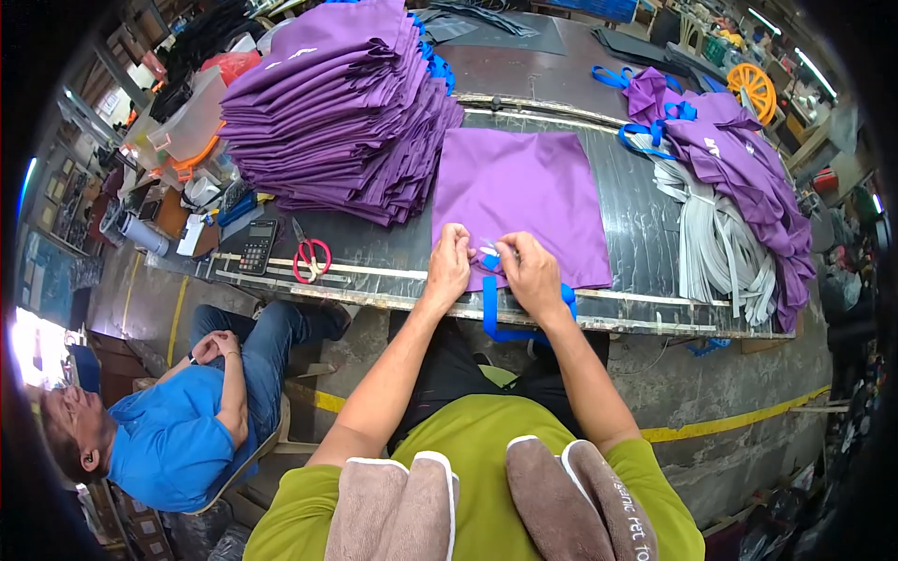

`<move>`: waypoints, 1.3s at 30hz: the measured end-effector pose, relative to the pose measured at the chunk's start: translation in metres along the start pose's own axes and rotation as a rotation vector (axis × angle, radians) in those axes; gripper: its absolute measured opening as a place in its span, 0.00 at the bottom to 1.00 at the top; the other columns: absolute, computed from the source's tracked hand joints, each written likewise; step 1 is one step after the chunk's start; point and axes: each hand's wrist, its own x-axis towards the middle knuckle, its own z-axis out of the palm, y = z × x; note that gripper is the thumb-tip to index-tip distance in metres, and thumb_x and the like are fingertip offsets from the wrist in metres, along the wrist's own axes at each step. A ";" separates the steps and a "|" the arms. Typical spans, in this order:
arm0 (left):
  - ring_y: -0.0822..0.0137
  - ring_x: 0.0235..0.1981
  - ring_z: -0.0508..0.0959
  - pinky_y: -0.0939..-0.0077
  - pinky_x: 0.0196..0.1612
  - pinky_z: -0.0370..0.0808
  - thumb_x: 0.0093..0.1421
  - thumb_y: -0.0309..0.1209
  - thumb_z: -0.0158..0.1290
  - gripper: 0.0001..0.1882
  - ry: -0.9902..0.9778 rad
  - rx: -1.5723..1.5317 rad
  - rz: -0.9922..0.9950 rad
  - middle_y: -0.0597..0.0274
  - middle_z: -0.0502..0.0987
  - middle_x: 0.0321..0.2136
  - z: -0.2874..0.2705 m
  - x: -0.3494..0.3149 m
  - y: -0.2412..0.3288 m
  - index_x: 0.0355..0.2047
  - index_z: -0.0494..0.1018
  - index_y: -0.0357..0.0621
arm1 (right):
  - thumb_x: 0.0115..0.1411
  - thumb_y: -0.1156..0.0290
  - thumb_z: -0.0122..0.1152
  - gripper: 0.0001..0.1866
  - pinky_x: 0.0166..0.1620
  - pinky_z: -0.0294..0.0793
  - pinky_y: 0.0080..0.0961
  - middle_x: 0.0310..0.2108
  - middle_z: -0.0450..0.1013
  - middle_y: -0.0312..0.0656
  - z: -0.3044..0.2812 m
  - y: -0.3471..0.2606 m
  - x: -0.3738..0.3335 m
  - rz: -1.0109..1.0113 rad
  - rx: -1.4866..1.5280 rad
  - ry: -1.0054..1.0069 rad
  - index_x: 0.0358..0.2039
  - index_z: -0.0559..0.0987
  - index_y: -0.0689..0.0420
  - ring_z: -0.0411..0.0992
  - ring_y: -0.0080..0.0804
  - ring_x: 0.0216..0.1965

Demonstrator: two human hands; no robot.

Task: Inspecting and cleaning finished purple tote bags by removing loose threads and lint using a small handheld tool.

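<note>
A purple fabric bag (524, 196) lies flat on the dark table in front of me, its lower edge toward me. A blue strap (490, 309) loops from that edge and hangs over the table's front. My left hand (451, 264) is closed in a pinch at the bag's lower left; what its fingers hold is too small to make out. My right hand (533, 273) is closed just right of the strap's end. A small pale, shiny object (489, 250) shows at its fingertips, over the blue strap end; its kind is unclear.
A tall stack of purple bags (327, 122) stands at the left, with red-handled scissors (311, 260) and a calculator (257, 247) before it. Right of me lie a bundle of grey-white straps (716, 238) and a purple heap (748, 168). A person in blue (187, 430) sits at left.
</note>
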 end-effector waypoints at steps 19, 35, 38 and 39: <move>0.70 0.47 0.83 0.71 0.46 0.86 0.83 0.33 0.46 0.06 -0.119 -0.129 -0.083 0.65 0.73 0.43 -0.007 0.010 -0.020 0.54 0.68 0.48 | 0.64 0.64 0.74 0.12 0.43 0.80 0.50 0.37 0.79 0.49 0.023 0.022 -0.005 -0.073 -0.115 -0.077 0.39 0.82 0.58 0.81 0.54 0.39; 0.71 0.48 0.82 0.72 0.47 0.85 0.83 0.33 0.47 0.06 -0.123 -0.140 -0.067 0.65 0.73 0.44 -0.009 0.007 -0.021 0.54 0.68 0.47 | 0.64 0.65 0.73 0.11 0.44 0.79 0.49 0.36 0.79 0.49 0.031 0.023 -0.003 -0.093 -0.145 -0.080 0.36 0.81 0.59 0.80 0.54 0.39; 0.70 0.48 0.83 0.71 0.47 0.85 0.83 0.33 0.47 0.06 -0.125 -0.145 -0.066 0.64 0.73 0.44 -0.008 0.008 -0.022 0.54 0.68 0.47 | 0.64 0.66 0.73 0.11 0.43 0.79 0.49 0.36 0.78 0.49 0.031 0.023 -0.004 -0.110 -0.146 -0.070 0.37 0.80 0.59 0.80 0.53 0.39; 0.70 0.48 0.83 0.71 0.47 0.85 0.83 0.33 0.47 0.06 -0.123 -0.141 -0.059 0.64 0.73 0.44 -0.008 0.008 -0.023 0.54 0.68 0.47 | 0.64 0.66 0.73 0.11 0.43 0.79 0.49 0.36 0.78 0.49 0.032 0.023 -0.004 -0.119 -0.147 -0.062 0.37 0.80 0.58 0.80 0.53 0.39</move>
